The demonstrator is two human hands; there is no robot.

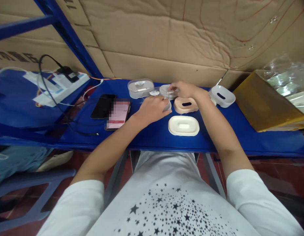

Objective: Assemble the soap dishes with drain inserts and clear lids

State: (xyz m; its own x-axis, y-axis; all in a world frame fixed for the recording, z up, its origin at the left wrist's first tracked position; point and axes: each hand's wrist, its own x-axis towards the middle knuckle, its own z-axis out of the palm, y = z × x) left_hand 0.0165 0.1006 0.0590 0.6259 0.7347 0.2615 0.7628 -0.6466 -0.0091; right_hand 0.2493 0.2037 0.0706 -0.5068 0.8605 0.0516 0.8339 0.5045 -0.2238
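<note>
My left hand [153, 108] is curled over a clear plastic oval case [167, 105], and its fingers hide much of that case. Just behind it, my right hand [183, 89] pinches at the near side of another translucent oval case [164, 89]; whatever sits between those fingertips is too small to tell. To the right lies a peach oval box [185, 105] with a dark slot on top. A cream oval tray [183, 126] with a raised middle rests nearest my body. Further left stands a clear oval case [141, 88] with a round label.
A white oval bowl [223, 95] with a dark slot stands at the right, beside a brown taped carton [255, 101] of clear plastic pieces. Two phones [117, 114] and loose cables lie left, near a white power strip [60, 90]. Cardboard [142, 39] walls the back.
</note>
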